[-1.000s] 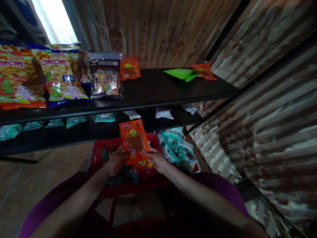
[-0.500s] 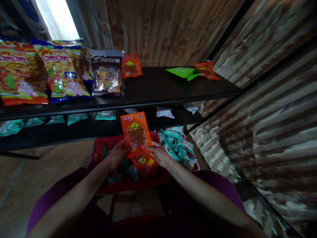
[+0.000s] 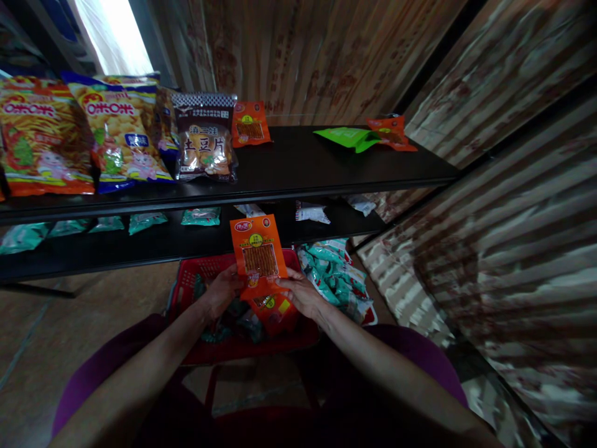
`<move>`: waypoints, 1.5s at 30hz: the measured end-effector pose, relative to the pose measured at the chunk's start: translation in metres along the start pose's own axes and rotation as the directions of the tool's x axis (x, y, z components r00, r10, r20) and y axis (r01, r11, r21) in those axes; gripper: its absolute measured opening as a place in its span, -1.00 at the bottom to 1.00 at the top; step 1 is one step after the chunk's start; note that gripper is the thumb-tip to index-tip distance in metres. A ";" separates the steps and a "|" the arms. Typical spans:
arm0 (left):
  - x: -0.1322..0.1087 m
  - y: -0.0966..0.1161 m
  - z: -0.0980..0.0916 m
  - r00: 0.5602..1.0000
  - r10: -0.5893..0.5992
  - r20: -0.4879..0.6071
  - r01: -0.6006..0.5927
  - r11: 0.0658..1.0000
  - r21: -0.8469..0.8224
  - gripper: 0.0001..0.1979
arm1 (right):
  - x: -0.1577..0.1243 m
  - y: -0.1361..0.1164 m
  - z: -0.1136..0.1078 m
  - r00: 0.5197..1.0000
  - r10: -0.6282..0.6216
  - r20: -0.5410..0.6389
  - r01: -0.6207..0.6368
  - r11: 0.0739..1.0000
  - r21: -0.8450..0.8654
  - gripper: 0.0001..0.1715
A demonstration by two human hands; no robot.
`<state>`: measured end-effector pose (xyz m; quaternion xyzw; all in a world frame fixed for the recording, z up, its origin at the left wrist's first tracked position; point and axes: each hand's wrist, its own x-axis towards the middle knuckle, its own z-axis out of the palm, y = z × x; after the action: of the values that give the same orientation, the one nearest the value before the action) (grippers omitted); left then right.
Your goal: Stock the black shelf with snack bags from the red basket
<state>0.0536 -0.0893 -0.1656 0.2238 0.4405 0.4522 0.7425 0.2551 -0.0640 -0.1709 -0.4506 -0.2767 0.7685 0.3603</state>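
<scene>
An orange snack packet [image 3: 259, 256] with a clear window of brown sticks is held upright between my hands. My left hand [image 3: 224, 291] grips its lower left edge, and my right hand [image 3: 301, 291] pinches the lower right edge with the thumb on the front. Some left fingers are hidden behind the packet. Just below it, a second orange packet [image 3: 276, 314] lies in a red plastic basket [image 3: 196, 267] in front of my knees. Dark, hard-to-make-out packets lie around it there.
A black shelf [image 3: 298, 163] carries noodle snacks [image 3: 44, 140], puffed snacks [image 3: 124, 134], a brown chip bag [image 3: 206, 140], an orange packet [image 3: 250, 124] and a green packet [image 3: 349, 138]. Teal packets [image 3: 200, 216] line the lower shelf; more teal packets [image 3: 333, 277] are heaped right of the basket. Curtains [image 3: 513, 186] hang at right.
The held packet has dropped very slightly, with both hands still gripping it. The whole view has shifted a little; the shelves and basket stay as they were.
</scene>
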 end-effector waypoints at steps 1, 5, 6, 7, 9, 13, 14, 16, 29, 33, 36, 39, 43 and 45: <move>0.000 0.000 0.002 1.000 -0.002 -0.006 0.001 1.000 -0.012 -0.47 | -0.001 0.000 0.000 1.000 0.001 0.002 -0.001 1.000 0.006 -0.56; 0.002 -0.007 0.010 1.000 0.018 -0.025 -0.019 0.998 -0.053 -0.45 | -0.005 0.001 0.001 1.000 -0.009 0.008 0.009 0.999 0.031 -0.53; 0.003 -0.010 0.011 0.999 0.022 -0.048 -0.024 0.998 -0.052 -0.45 | -0.006 0.001 0.002 1.000 -0.010 0.011 0.010 0.999 0.031 -0.53; 0.004 -0.013 0.011 0.996 0.025 -0.080 -0.029 0.998 -0.047 -0.44 | -0.006 0.002 0.002 1.000 -0.006 0.017 0.005 1.000 0.027 -0.53; 0.006 -0.018 0.010 0.989 0.032 -0.143 -0.037 0.999 -0.032 -0.41 | -0.007 0.003 0.001 0.999 0.013 0.037 -0.013 1.000 0.013 -0.52; 0.007 -0.022 0.008 0.986 0.045 -0.161 -0.045 0.999 0.007 -0.40 | -0.001 0.005 -0.003 1.000 0.003 -0.002 -0.003 1.000 -0.006 -0.59; 0.006 -0.021 0.008 0.987 0.046 -0.156 -0.045 0.999 0.008 -0.40 | 0.001 0.004 -0.005 0.999 -0.008 -0.039 0.008 1.000 -0.008 -0.61; 0.003 -0.019 0.010 0.989 0.044 -0.144 -0.044 0.999 0.005 -0.40 | 0.006 0.002 -0.008 0.995 -0.024 -0.100 0.024 1.000 -0.007 -0.62; -0.011 -0.025 0.006 0.999 0.024 -0.024 -0.022 0.997 0.074 -0.41 | 0.022 -0.012 -0.005 0.951 -0.009 -0.308 0.030 0.997 0.065 -0.80; -0.008 -0.025 0.002 0.998 0.019 -0.063 -0.015 0.998 0.065 -0.47 | 0.022 -0.014 -0.003 0.945 0.002 -0.328 0.030 0.995 0.093 -0.80; -0.003 -0.026 -0.002 0.997 0.025 -0.078 -0.024 0.999 0.024 -0.54 | 0.020 -0.015 -0.001 0.941 0.014 -0.339 0.021 0.995 0.100 -0.78; 0.001 -0.024 -0.004 0.990 0.043 -0.135 -0.044 0.999 0.001 -0.59 | 0.018 -0.014 0.003 0.949 0.012 -0.314 0.012 0.997 0.073 -0.80; 0.003 -0.018 -0.006 0.958 0.081 -0.275 -0.086 0.996 -0.004 -0.61 | 0.014 -0.009 0.006 0.960 0.017 -0.280 -0.008 0.999 0.032 -0.84; 0.005 -0.016 -0.007 0.949 0.080 -0.306 -0.091 0.996 -0.022 -0.63 | 0.013 -0.006 0.006 0.961 0.039 -0.273 -0.037 0.999 0.014 -0.85</move>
<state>0.0558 -0.0933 -0.1828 0.1569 0.5314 0.5209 0.6493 0.2471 -0.0508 -0.1696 -0.5560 -0.2123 0.7070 0.3820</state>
